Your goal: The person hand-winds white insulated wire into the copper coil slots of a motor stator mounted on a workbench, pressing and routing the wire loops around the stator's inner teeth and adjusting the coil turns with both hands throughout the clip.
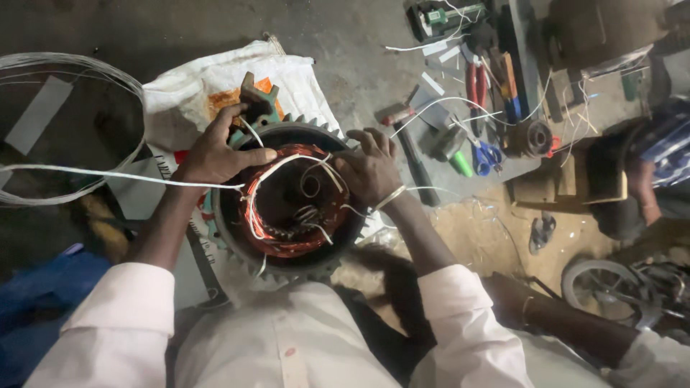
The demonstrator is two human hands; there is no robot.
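Head view: the motor stator (287, 208) stands on the floor between the person's knees. The left hand (215, 152) pinches white lacing cord (108, 175) against its rim; the right hand (370, 169) grips the copper windings (269, 230), seemingly only partly tied.

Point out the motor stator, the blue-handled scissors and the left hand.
motor stator (237, 248): head view, on its finned outer housing.
blue-handled scissors (489, 156): head view, on the handle loops.
left hand (215, 151): head view, on its back.
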